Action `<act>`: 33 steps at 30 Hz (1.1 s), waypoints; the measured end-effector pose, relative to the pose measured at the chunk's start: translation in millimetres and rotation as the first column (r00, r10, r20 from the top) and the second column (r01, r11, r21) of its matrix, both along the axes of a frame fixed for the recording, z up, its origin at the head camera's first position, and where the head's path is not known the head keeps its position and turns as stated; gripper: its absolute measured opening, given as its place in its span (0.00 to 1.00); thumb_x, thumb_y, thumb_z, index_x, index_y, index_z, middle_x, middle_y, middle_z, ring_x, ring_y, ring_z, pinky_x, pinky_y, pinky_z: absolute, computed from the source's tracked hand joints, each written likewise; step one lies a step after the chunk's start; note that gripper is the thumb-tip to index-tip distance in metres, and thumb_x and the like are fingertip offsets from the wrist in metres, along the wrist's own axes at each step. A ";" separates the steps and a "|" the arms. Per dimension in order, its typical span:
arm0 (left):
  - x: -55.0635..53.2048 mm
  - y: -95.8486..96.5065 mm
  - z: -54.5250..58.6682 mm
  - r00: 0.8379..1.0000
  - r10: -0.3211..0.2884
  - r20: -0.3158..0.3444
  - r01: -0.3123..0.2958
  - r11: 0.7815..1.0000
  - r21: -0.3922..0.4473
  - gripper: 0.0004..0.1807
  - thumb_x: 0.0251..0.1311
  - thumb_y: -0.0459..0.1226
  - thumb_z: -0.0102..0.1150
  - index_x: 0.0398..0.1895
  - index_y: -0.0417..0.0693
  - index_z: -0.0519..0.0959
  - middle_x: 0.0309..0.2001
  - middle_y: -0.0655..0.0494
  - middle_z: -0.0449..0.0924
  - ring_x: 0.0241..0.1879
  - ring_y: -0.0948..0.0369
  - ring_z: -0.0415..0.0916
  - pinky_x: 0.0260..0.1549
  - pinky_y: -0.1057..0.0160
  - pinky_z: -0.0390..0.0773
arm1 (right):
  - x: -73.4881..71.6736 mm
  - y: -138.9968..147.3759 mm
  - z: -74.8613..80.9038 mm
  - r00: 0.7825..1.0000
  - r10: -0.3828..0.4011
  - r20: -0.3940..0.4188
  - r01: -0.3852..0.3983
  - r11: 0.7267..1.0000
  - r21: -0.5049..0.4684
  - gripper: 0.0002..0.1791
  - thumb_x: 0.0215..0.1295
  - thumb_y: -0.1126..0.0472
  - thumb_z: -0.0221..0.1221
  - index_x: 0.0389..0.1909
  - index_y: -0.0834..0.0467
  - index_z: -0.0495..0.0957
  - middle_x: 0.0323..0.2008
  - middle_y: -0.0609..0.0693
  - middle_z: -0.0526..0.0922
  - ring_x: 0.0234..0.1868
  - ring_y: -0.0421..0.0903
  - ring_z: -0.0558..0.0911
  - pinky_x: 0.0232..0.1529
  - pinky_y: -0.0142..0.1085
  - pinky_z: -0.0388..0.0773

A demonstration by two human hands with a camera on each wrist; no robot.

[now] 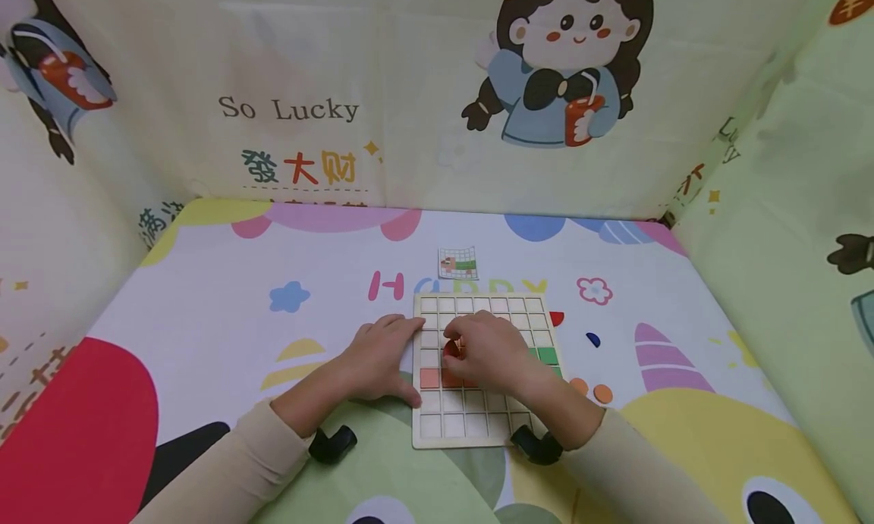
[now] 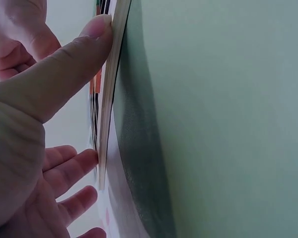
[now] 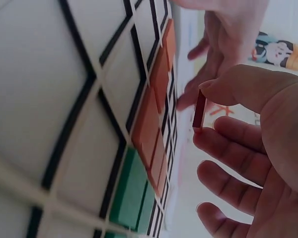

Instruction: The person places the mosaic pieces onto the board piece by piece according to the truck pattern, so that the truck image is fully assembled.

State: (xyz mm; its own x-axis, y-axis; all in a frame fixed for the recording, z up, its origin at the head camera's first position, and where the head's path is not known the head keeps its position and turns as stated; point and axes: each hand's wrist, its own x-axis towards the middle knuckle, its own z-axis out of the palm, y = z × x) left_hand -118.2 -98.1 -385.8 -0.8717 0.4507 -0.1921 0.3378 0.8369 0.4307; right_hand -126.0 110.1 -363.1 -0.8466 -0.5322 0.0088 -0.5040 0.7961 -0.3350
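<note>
A square board (image 1: 437,427) with a white grid lies in front of me. Its left edge is touched by the thumb and fingertips of my left hand (image 1: 378,359), with the fingers spread. Over the left half of the grid, my right hand (image 1: 493,353) pinches a thin red piece (image 3: 199,111) between thumb and index finger, held off the board. Orange-pink tiles (image 3: 147,124) and green tiles (image 3: 129,191) fill some squares below it. The right hand hides part of the grid in the head view.
Behind the board lies a small picture card (image 1: 458,264). Right of it are a red half-round piece (image 1: 557,318), a dark blue half-round piece (image 1: 593,340) and two orange discs (image 1: 603,393). A patterned cloth (image 1: 225,304) covers the table.
</note>
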 end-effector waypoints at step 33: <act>0.3 -2.5 -3.2 1.000 0.013 0.015 -0.014 0.999 0.040 0.62 0.34 0.57 0.83 0.74 0.46 0.62 0.69 0.51 0.66 0.71 0.49 0.56 0.64 0.43 0.60 | -5.2 -20.0 -9.0 0.996 0.034 0.086 -0.039 0.998 0.049 0.12 0.64 0.57 0.67 0.47 0.55 0.86 0.40 0.44 0.87 0.42 0.46 0.78 0.46 0.41 0.76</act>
State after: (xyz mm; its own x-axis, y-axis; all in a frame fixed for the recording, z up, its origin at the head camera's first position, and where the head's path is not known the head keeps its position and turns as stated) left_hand -117.9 -100.7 -389.0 -0.8749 0.4467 -0.1868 0.3202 0.8232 0.4688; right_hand -131.2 90.1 -372.1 -0.8230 -0.5608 -0.0900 -0.5046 0.7947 -0.3375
